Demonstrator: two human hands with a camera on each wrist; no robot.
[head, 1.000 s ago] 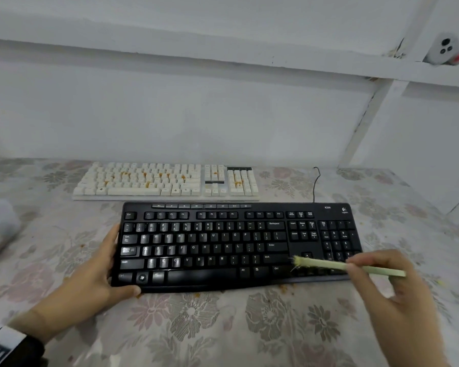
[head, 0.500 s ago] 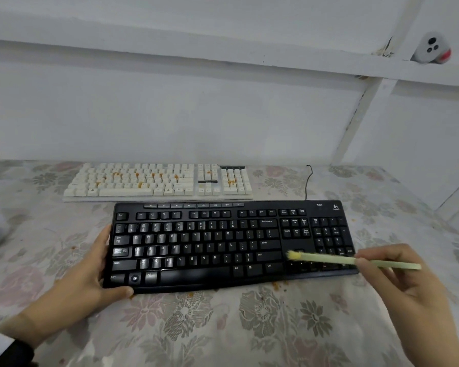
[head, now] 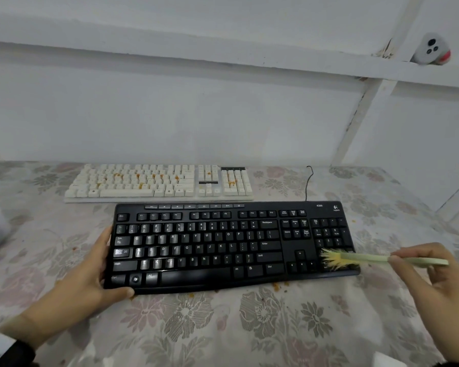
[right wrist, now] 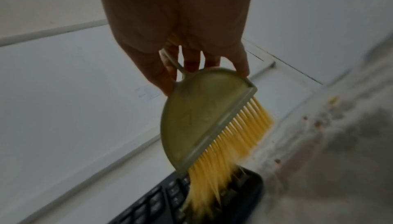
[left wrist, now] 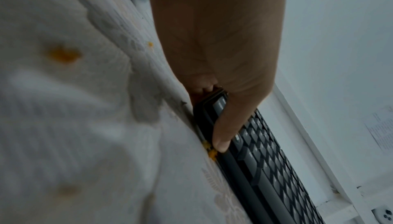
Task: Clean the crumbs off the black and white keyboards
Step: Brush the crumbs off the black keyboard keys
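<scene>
Floral cloth [head: 196, 327] nearest has orange crumbs [head: 277, 286] lying just off the front edge of the black keyboard [head: 210, 247]. Left hand [head: 90, 282] clamps the kbd's left end, thumb curled over the front corner; right hand [head: 435, 282] pinches the brush [head: 355, 258] handle, bristles splayed on the numpad corner. Risk: pressing too hard flicks crumbs back btwn keys, or the kbd skids if the left grip slackens. White keyboard [head: 157, 182] behind is thick w/ crumbs, so stray flicks could land there too

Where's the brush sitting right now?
In the head view, the pale green brush with yellow bristles is held by the right hand, its bristles on the black keyboard's near right corner, over the number pad.
</scene>
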